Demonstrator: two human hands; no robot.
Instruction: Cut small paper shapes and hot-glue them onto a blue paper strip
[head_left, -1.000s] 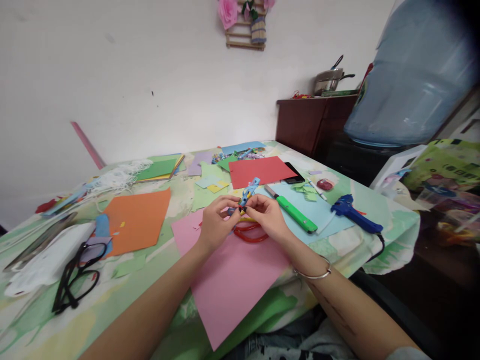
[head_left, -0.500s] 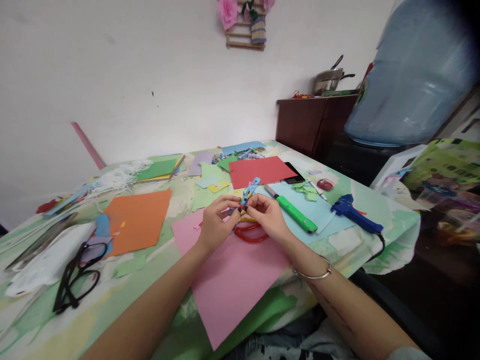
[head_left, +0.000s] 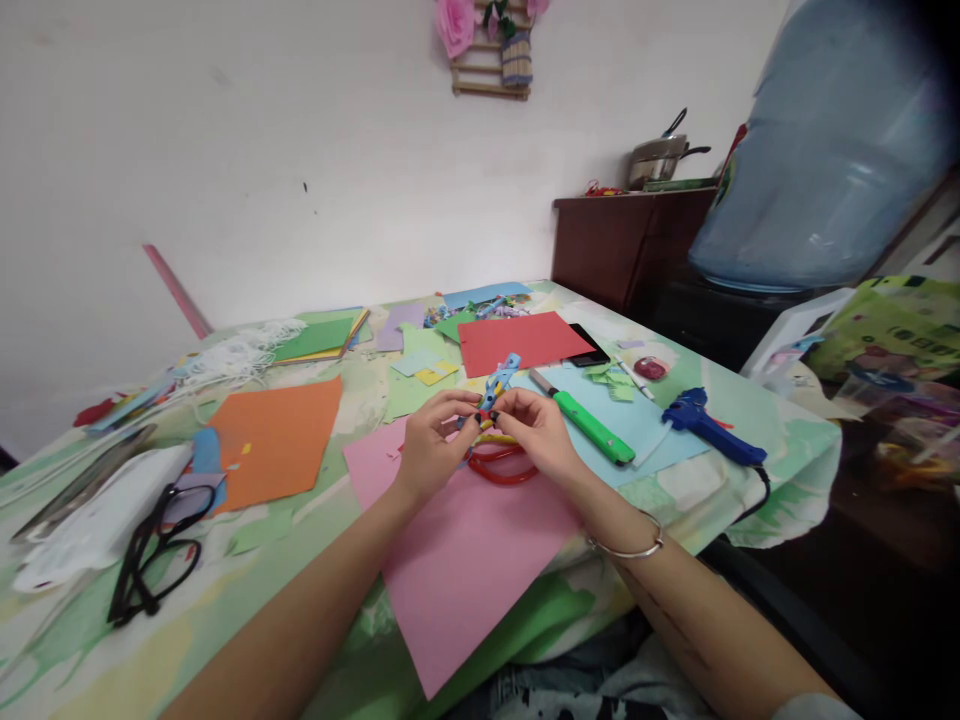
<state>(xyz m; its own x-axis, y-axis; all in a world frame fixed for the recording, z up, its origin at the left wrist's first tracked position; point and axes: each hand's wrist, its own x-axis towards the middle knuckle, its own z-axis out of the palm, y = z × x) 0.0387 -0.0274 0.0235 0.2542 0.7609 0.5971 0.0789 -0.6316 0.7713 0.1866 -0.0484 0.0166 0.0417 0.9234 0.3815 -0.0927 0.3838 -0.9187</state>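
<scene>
Both of my hands meet over a pink paper sheet (head_left: pixel 480 590), fingertips pinched together. Between them is a small craft piece with a blue, dark-spotted upper part (head_left: pixel 501 378) that leans up to the right; bits of red and yellow show at the fingertips. My left hand (head_left: pixel 433 440) is closed on its left side, and my right hand (head_left: pixel 538 432) pinches it from the right. Beneath the fingers, a glossy red loop (head_left: pixel 504 478) curves just over the pink sheet, a yellow band above it. My fingers hide much of the piece and how its parts join.
To the right lie a green utility knife (head_left: pixel 596 430) on light blue paper (head_left: pixel 667 458) and a blue glue gun (head_left: pixel 709 428) with its cord. Red paper (head_left: pixel 517 342) partly covers a phone (head_left: pixel 591 350). Leftward are orange paper (head_left: pixel 277 445), black glasses (head_left: pixel 150 565) and white string (head_left: pixel 232 362).
Almost nothing differs. The fingers shift very slightly around the craft piece, and both hands stay in the same place.
</scene>
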